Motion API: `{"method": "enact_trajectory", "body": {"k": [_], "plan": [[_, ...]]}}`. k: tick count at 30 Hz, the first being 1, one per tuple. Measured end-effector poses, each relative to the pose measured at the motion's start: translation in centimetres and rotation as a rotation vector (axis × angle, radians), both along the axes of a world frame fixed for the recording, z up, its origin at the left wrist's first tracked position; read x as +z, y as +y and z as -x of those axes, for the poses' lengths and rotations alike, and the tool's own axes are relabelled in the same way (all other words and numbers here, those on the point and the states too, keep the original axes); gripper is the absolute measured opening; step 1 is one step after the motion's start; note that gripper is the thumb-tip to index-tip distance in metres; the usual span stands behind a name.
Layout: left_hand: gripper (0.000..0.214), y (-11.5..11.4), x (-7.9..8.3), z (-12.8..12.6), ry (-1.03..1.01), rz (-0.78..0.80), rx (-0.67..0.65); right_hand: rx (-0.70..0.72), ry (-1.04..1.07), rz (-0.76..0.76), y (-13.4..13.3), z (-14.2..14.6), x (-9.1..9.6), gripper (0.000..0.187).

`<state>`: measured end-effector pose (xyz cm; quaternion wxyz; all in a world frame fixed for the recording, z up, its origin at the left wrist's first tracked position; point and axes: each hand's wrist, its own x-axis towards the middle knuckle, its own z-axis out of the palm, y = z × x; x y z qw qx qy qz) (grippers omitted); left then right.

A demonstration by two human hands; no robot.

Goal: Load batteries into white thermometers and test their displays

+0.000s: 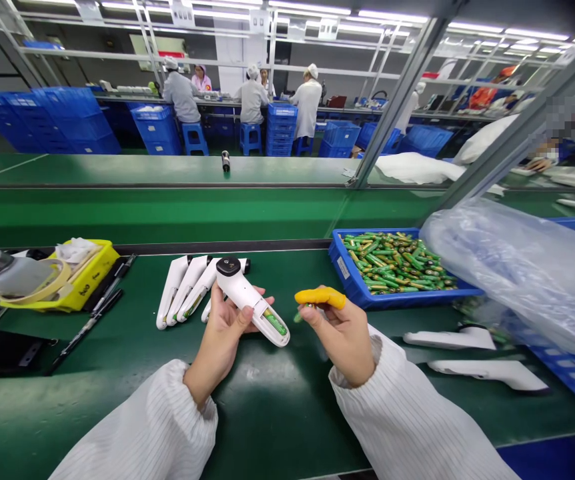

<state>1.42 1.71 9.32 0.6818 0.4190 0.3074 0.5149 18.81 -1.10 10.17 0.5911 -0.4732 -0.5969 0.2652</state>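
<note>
My left hand (227,325) is closed around a white handheld thermometer-like device (247,298) with a black oval end. Its battery compartment lies open toward me, and a green battery (275,323) shows inside. To the right, my right hand (340,330), with a yellow finger cot (321,297) on the index finger, pinches a green battery (299,315) between thumb and index finger, apart from the device. Several similar white devices (187,290) lie side by side just left of my left hand.
A blue bin (342,268) full of green and gold batteries stands behind my right hand. Two white devices (450,339) lie at right, near clear plastic bags (522,273). At left are a yellow tray (90,283), pens (90,327) and a black pouch (5,350). People work across the room.
</note>
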Motion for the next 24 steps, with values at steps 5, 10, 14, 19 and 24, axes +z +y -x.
{"method": "enact_trajectory", "body": {"k": [5, 10, 14, 19, 24], "plan": [[0.056, 0.1, -0.1, 0.1, -0.004, -0.021, 0.058, 0.158, -0.322, -0.129, -0.3, 0.4, 0.1, 0.007], [0.055, 0.2, -0.2, 0.3, -0.014, -0.072, 0.097, 0.282, -0.393, -0.092, 0.0, 0.4, 0.2, 0.012], [0.057, 0.2, -0.3, 0.4, -0.019, -0.114, 0.020, 0.503, 0.049, 0.365, 0.2, 0.7, -0.1, 0.033], [0.059, 0.2, -0.3, 0.5, 0.004, -0.134, -0.063, 0.618, 0.286, 0.731, 0.3, 1.2, -0.5, 0.050], [0.055, 0.1, -0.4, 0.5, 0.015, -0.119, -0.110, 0.632, 0.297, 0.742, 0.2, 1.2, -0.1, 0.049]]}}
